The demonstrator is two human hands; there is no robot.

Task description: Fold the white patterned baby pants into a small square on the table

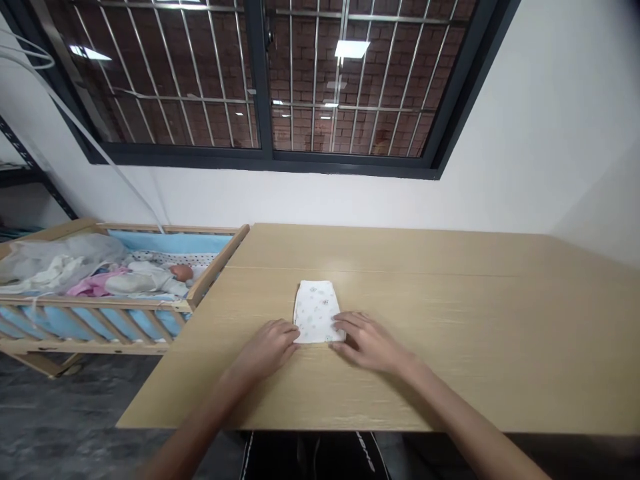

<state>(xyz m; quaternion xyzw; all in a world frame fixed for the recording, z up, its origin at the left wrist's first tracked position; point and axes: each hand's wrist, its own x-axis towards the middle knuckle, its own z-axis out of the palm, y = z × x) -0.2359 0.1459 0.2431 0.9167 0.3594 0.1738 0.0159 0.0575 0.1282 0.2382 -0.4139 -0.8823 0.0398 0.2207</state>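
Both hands (270, 348) (367, 341) touching folded printed cloth (317, 310); writing unreadable.

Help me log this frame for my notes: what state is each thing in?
Cloth: folded into a small rectangle, flat on the table.
Left hand: open, palm down, fingertips at the cloth's near left corner.
Right hand: open, palm down, fingers on the cloth's near right corner.
Table: wooden top, bearing only the cloth and the hands.
Crib: beside the table, a doll lying in it.
Window: shut, barred.
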